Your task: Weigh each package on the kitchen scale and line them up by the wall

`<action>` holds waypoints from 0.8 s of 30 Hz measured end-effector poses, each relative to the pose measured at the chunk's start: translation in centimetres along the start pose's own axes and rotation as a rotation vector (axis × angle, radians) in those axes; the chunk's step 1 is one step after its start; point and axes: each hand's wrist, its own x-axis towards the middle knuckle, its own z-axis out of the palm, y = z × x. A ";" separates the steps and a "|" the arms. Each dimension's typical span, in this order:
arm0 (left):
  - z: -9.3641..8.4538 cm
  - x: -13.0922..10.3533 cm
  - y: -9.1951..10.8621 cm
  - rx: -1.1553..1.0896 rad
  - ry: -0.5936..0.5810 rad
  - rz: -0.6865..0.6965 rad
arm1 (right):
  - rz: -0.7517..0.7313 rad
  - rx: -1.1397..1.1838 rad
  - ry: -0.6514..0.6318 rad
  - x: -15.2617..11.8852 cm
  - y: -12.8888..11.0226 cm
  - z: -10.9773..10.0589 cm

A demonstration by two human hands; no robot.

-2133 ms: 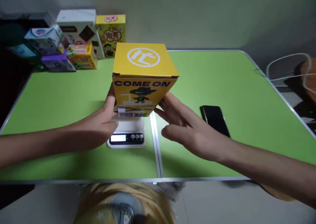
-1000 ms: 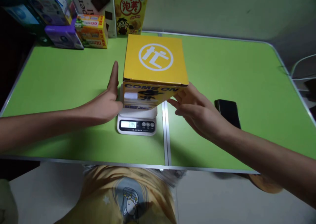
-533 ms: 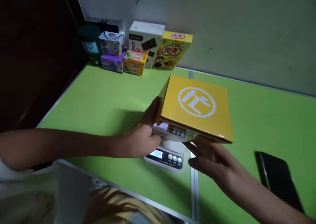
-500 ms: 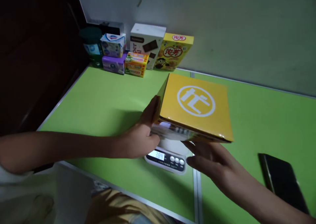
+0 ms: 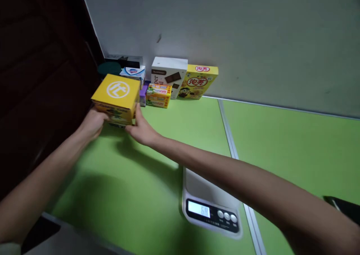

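Note:
A yellow cardboard box (image 5: pixel 116 93) with a white circled character on its top is held between both hands at the back left of the green table. My left hand (image 5: pixel 94 123) grips its lower left side. On its right side, my right hand (image 5: pixel 142 129) is closed with the thumb up along the edge. The box partly hides a purple pack (image 5: pixel 143 94) and a dark green lidded container (image 5: pixel 109 68). Below my right forearm lies a white kitchen scale (image 5: pixel 213 215) with a lit display; the arm covers part of its platform.
Along the wall stand a blue-and-white soap box (image 5: pixel 135 73), an orange-yellow pack (image 5: pixel 159 96), a white box with a chocolate picture (image 5: pixel 168 73) and a yellow snack box (image 5: pixel 199 81). A black object (image 5: pixel 343 210) lies at the right. A metal strip (image 5: pixel 229 131) crosses the green table (image 5: pixel 295 142).
Both hands have carried the yellow box from above the scale to the back left. The scale's platform is now uncovered by the box, and its display reading differs. The view has shifted.

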 end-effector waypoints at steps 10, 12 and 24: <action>-6.2 7.5 -2.2 0.045 0.036 -0.104 | 0.062 -0.045 0.031 9.9 0.5 3.7; -6.6 8.4 -2.3 0.042 0.035 -0.119 | 0.069 -0.070 0.040 10.7 0.6 3.8; -6.4 11.5 -3.2 0.010 0.149 -0.090 | 0.074 -0.063 0.096 12.8 1.4 3.8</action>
